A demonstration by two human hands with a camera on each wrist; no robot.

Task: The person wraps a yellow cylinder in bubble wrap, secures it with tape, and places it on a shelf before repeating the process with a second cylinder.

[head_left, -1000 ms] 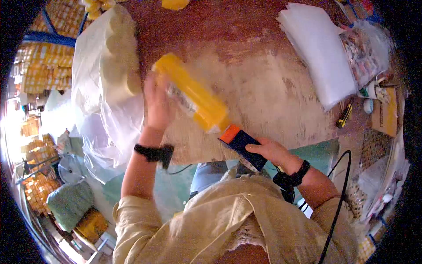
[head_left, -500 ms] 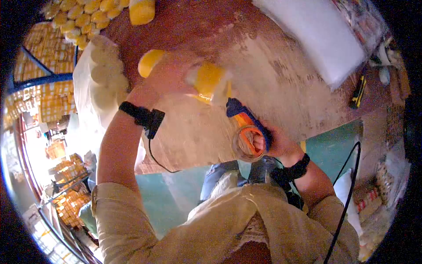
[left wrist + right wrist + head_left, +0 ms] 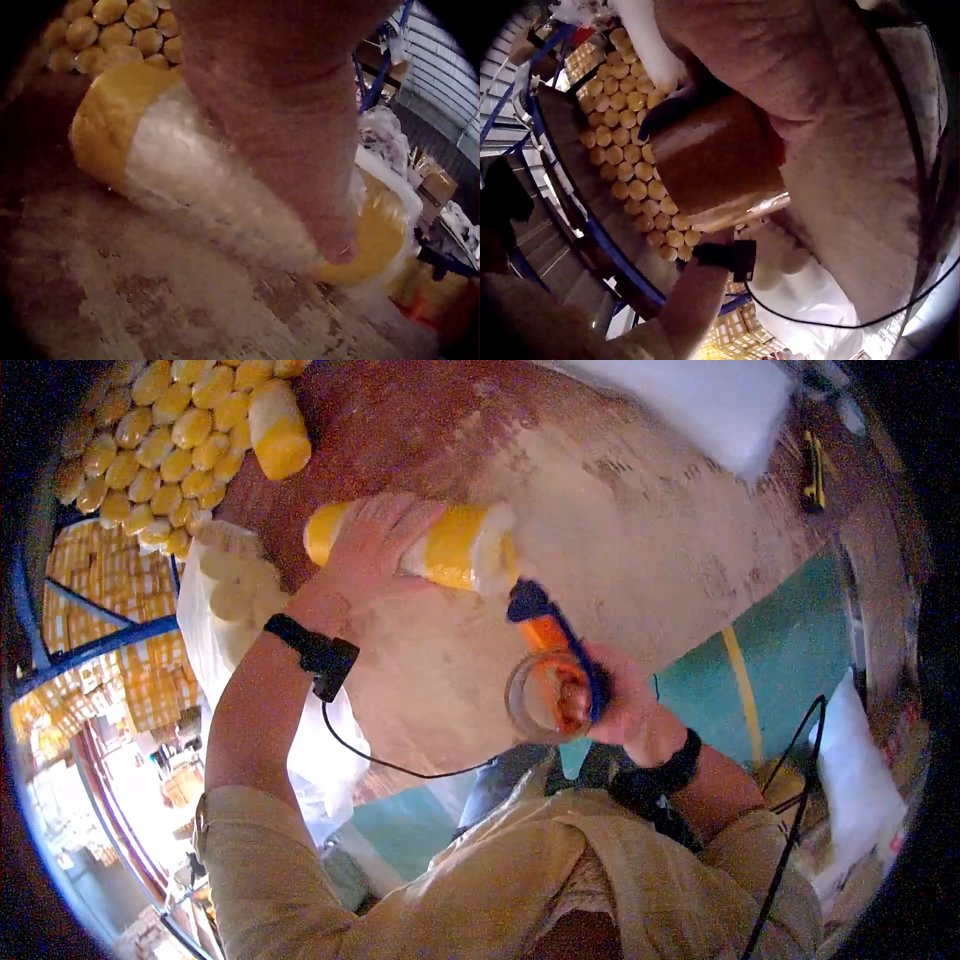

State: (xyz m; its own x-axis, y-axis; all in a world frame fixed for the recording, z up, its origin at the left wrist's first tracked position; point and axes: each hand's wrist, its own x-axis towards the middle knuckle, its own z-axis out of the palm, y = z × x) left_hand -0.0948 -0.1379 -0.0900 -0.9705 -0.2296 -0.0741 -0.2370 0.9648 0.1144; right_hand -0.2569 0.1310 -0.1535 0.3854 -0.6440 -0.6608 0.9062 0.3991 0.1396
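A cylindrical roll (image 3: 455,550) with yellow bands round a whitish middle lies on its side on the wooden table. My left hand (image 3: 375,545) grips it from above, the thumb along its side in the left wrist view. My right hand (image 3: 632,700) holds an orange and dark blue tape dispenser (image 3: 543,632), its dark head right at the roll's right end. A tape roll (image 3: 712,165) sits on the dispenser and hides part of my fingers in the right wrist view. A yellow strip shows between the dispenser's head and the roll's end.
Stacked yellow-ended rolls (image 3: 165,445) stand at the far left, with a single roll (image 3: 280,435) beside them. A plastic-wrapped bundle (image 3: 230,585) is at the left edge. White sheets (image 3: 700,405) and a yellow-black cutter (image 3: 813,475) lie at the right. A black cable (image 3: 420,772) trails from my left wrist.
The roll was tilted and near the front edge; now it lies flatter, farther back, under my left hand. My right hand has turned the dispenser so its head faces the roll's end.
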